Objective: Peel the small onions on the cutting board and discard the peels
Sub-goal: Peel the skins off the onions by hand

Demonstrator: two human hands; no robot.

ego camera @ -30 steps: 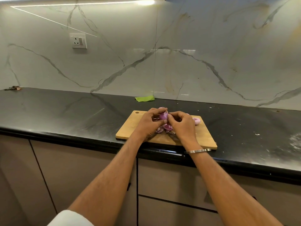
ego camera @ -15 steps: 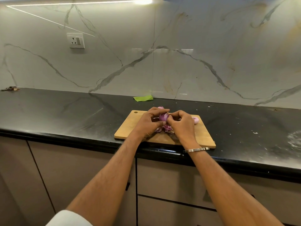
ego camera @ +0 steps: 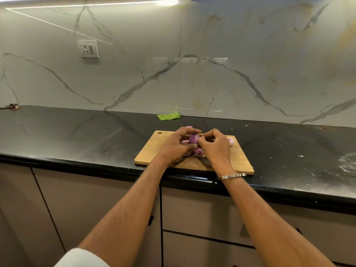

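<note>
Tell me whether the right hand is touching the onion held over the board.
Touching. The head view shows the right hand pinching the top of the purple onion.

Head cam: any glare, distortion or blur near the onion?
Head view: light strip blows out at top, glare streaks on the backsplash; wide-angle bends the counter edge; onion between left hand and right hand is sharp, partly hidden.

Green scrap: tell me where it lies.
Head view: the green scrap lies on the counter against the wall, behind the cutting board.
</note>
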